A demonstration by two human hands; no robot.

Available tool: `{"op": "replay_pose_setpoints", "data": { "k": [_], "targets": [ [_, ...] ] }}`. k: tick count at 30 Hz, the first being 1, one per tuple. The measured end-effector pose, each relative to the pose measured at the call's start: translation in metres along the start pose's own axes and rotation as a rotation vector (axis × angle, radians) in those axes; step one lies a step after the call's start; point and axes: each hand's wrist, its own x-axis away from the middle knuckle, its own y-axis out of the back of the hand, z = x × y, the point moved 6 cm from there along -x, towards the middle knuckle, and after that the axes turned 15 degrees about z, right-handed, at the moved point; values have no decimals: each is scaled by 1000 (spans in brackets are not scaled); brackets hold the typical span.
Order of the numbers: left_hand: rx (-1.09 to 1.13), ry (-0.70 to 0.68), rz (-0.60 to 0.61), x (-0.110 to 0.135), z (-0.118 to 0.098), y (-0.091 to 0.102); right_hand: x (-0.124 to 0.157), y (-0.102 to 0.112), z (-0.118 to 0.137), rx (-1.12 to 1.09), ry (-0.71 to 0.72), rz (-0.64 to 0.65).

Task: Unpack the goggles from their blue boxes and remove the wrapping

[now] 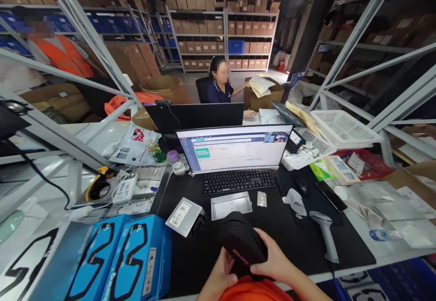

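Black red-lettered case is gripped by both left hand and right hand, at six o'clock from the computer keyboard; a handheld barcode scanner lies at the case's three, blue boxes at nine.

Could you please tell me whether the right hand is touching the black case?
Touching. The head view shows the right hand lying against the side of the black case, with no gap showing between them.
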Motion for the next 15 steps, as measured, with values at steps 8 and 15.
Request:
{"op": "replay_pose_setpoints", "data": {
  "k": [8,15],
  "targets": [
    [714,-71,-282,-14,-52,-21,7,-15,41,-393,294,116],
    [741,25,-333,-34,-89,-63,8,-43,18,-279,32,178]
  ]
}}
